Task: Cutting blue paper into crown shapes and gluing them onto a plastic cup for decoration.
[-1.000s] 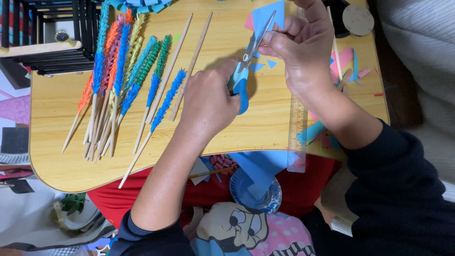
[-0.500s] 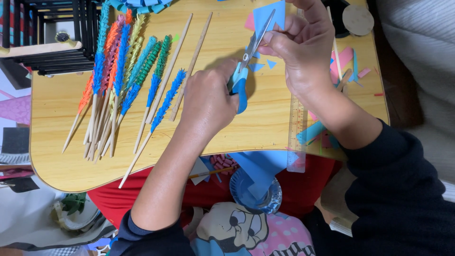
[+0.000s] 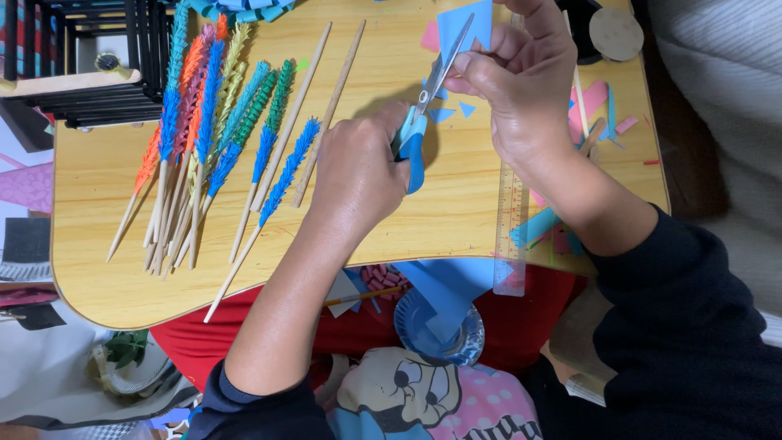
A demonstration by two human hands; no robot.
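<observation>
While the left hand (image 3: 358, 175) grips blue-handled scissors (image 3: 423, 106), fingers curled through the handles, the right hand (image 3: 521, 90) pinches blue paper (image 3: 464, 24) above the counter (image 3: 456, 212).

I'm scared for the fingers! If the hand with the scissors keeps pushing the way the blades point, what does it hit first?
Probably the blue paper pinched by the right hand; the left hand aims the scissors there. Depth is unclear.

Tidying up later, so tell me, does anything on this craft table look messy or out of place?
Small blue paper scraps lie loose on the wooden table near the scissors, and a clear ruler overhangs the table's near edge. Nothing looks damaged.
</observation>
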